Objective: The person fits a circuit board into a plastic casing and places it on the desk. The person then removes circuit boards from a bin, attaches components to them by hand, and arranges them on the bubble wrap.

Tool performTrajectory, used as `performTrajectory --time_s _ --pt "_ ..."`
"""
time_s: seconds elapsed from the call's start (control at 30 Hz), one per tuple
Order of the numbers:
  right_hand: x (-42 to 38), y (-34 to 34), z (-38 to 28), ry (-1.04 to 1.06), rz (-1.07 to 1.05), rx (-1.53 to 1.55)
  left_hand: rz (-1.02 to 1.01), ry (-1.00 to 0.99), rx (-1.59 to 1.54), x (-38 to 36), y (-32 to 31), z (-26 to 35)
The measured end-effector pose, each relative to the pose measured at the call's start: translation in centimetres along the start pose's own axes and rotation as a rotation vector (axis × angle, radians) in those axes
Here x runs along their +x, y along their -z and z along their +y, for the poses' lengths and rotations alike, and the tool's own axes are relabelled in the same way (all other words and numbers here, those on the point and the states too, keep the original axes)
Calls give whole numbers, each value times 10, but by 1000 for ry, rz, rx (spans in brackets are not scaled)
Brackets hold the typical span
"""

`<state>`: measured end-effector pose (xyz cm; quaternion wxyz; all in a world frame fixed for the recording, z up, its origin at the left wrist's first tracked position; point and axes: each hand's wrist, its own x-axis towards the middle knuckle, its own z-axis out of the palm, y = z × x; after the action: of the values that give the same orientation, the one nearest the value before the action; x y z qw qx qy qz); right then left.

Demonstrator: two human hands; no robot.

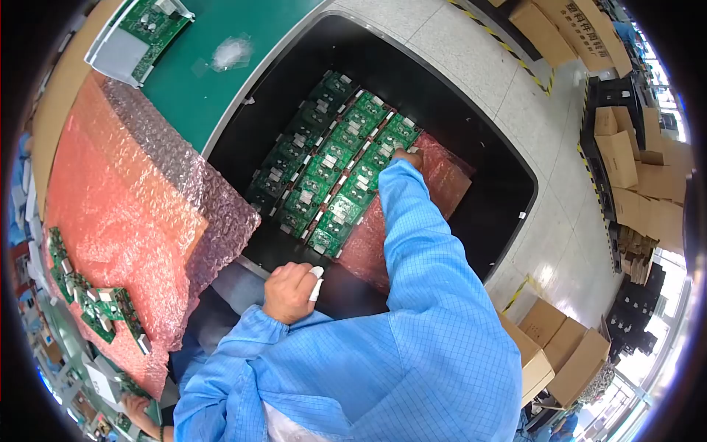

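Inside a large black bin (pixel 508 214) lie rows of green circuit boards (pixel 328 166) with white connectors. My right hand (pixel 409 157) reaches down to the upper right end of the board rows, beside a pink bubble-wrap sheet (pixel 445 177). Its fingers are bent down and partly hidden, so what they hold cannot be made out. My left hand (pixel 289 293) is closed at the bin's near edge, with a white covering on one fingertip; anything inside the fist is hidden.
Pink bubble wrap (pixel 125 214) with loose boards (pixel 110 313) lies at the left. A green table (pixel 213 96) carries clear plastic scraps (pixel 230 54) and a board in a white frame (pixel 151 37). Cardboard boxes (pixel 563 346) stand right. Another person's hand (pixel 136 409) is lower left.
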<state>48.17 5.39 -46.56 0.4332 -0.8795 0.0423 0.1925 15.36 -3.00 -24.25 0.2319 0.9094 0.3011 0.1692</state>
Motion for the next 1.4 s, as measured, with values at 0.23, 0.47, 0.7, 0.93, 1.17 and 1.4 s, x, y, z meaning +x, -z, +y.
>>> performTrajectory --time_s 0.23,0.47,0.7,0.93,1.17,1.4 --pt "-32 18 -38 -96 15 78 -5 -16 6 -1 0 -2" --pt "-10 14 -24 -222 -82 325 0 -16 -4 -1 0 -2" --pt "-13 35 -27 54 -174 72 -5 -3 5 0 3 2" --pt "18 12 14 171 -148 324 -36 17 36 -3 2 3" --pt "15 25 13 224 -311 442 -36 74 -26 3 5 9" --pt "-109 127 -30 8 -820 718 108 552 -682 47 3 8"
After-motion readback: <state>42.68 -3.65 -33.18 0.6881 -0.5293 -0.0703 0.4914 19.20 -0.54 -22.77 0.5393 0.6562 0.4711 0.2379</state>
